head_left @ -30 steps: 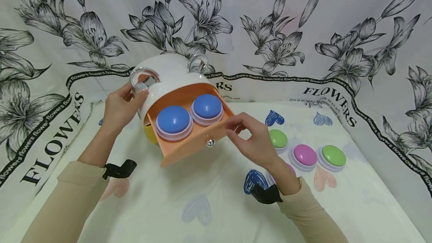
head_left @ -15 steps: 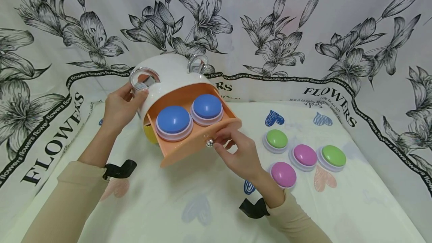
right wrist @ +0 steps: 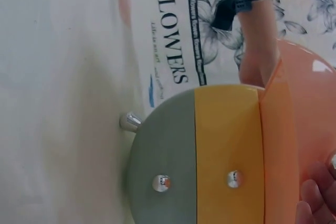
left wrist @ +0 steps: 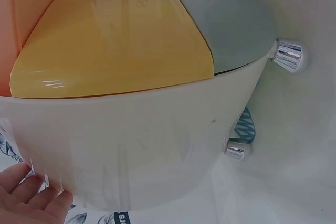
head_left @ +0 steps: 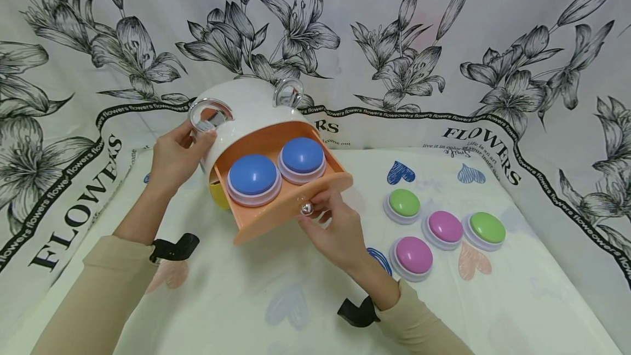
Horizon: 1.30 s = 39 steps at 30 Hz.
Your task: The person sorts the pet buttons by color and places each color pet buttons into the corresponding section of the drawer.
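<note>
A white, rounded drawer box (head_left: 246, 97) with clear ring-shaped ears tilts on the table in the head view. Its top orange drawer (head_left: 268, 221) is pulled out and bears two blue-topped round push buttons (head_left: 253, 174). My left hand (head_left: 177, 158) holds the box's left side by the ear, thumb in front; in the left wrist view its fingertips touch the white shell. With thumb and fingers my right hand (head_left: 335, 229) pinches the silver knob (head_left: 307, 209) on the drawer front. Below, a yellow drawer (right wrist: 228, 129) and a grey-green drawer (right wrist: 165, 150) are closed.
Right of the box lie two green push buttons (head_left: 405, 202) and two pink ones (head_left: 414, 255) on a pale cloth (head_left: 222, 300) with heart prints. A white floral curtain (head_left: 374, 32) rises behind. Silver feet (left wrist: 290, 55) stick out from the box's base.
My right hand has moved left and down from the drawer front's right end to its knob, and now pinches it. My left hand, the box and the blue buttons stay in place.
</note>
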Each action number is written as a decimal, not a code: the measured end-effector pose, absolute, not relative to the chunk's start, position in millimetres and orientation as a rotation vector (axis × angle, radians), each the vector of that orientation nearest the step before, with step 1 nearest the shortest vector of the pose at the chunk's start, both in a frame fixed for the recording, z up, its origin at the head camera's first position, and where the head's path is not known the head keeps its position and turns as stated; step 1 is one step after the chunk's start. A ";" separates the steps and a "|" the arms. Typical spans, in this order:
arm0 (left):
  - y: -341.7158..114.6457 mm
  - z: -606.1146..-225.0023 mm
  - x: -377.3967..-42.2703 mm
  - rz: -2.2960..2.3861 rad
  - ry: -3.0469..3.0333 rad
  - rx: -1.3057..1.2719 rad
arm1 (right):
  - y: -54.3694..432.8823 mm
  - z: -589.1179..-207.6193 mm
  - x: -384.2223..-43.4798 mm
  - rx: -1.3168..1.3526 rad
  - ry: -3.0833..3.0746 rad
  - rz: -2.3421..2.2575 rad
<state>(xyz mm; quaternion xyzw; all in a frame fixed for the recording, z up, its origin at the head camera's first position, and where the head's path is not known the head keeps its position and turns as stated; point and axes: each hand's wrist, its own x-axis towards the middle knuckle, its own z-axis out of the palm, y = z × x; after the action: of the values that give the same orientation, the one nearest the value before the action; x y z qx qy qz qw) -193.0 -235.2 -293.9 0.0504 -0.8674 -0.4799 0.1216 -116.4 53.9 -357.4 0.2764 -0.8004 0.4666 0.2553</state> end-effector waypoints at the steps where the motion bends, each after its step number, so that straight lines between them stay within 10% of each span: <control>1: -235.3 -294.0 -193.1 -1.401 -2.534 0.148 | 52.6 -357.0 -116.1 0.737 -2.176 1.255; 39: -235.4 -293.9 -193.3 -1.418 -2.531 0.145 | 27.3 -337.5 -139.1 0.506 -2.272 1.012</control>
<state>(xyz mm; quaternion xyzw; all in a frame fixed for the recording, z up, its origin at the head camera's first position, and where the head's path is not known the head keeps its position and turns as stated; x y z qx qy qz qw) -193.3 -235.4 -293.9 0.0496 -0.8652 -0.4848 0.1179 -139.1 27.3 -337.5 0.1904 -0.8548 0.3806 0.2970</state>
